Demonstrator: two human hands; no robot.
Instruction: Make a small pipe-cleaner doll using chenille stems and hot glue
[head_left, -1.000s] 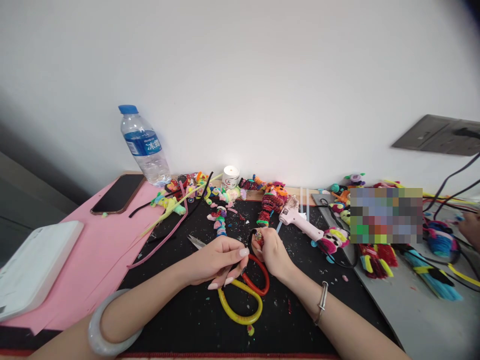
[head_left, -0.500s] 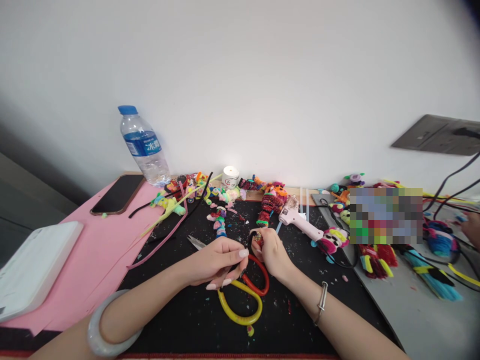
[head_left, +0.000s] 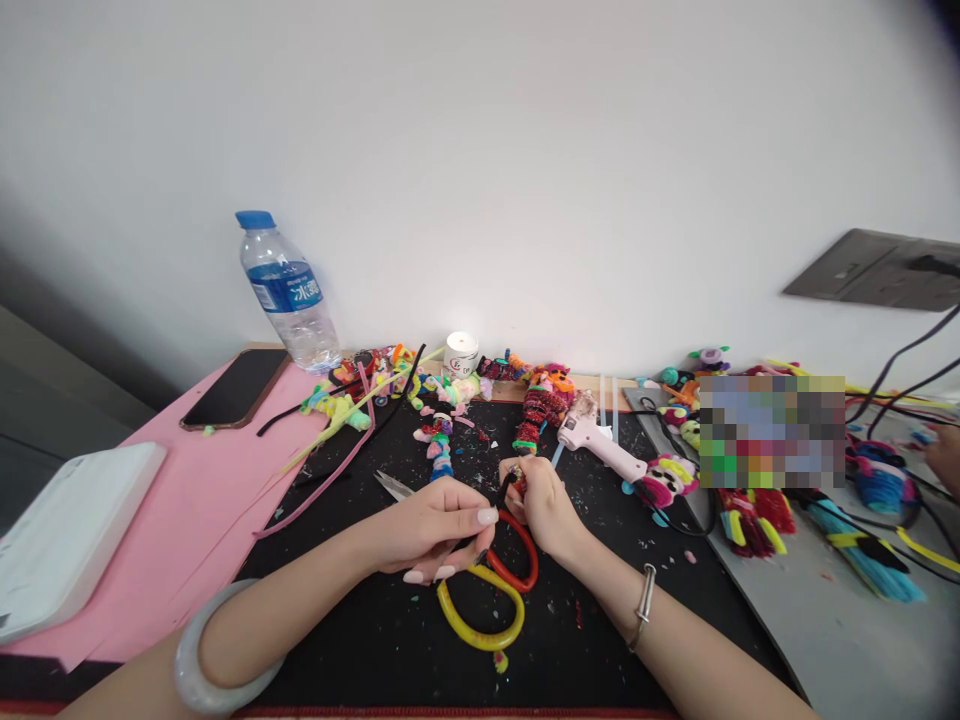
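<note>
My left hand (head_left: 442,525), closed in a pinch, holds one end of a short black pipe cleaner (head_left: 504,492). It runs up to my right hand (head_left: 541,505), whose curled fingers grip its other end. A small reddish, multicoloured bit shows at the right fingertips, mostly hidden. Beneath both hands lies a pair of scissors (head_left: 480,638) with one yellow and one red handle, its blades pointing to the upper left. Just beyond the hands are a blue and pink fuzzy figure (head_left: 438,440) and a dark red sparkly one (head_left: 541,405).
A pink glue gun (head_left: 607,448) lies right of my hands. Left are a water bottle (head_left: 289,300), a phone (head_left: 236,388), a white box (head_left: 75,530) and loose pipe cleaners (head_left: 352,440). Fuzzy figures and cables cover the grey board (head_left: 825,640); another person's hand (head_left: 943,455) is at far right.
The black pipe cleaner shows more clearly between my hands. My left fingers have shifted and turned slightly; my right hand stays almost in place.
</note>
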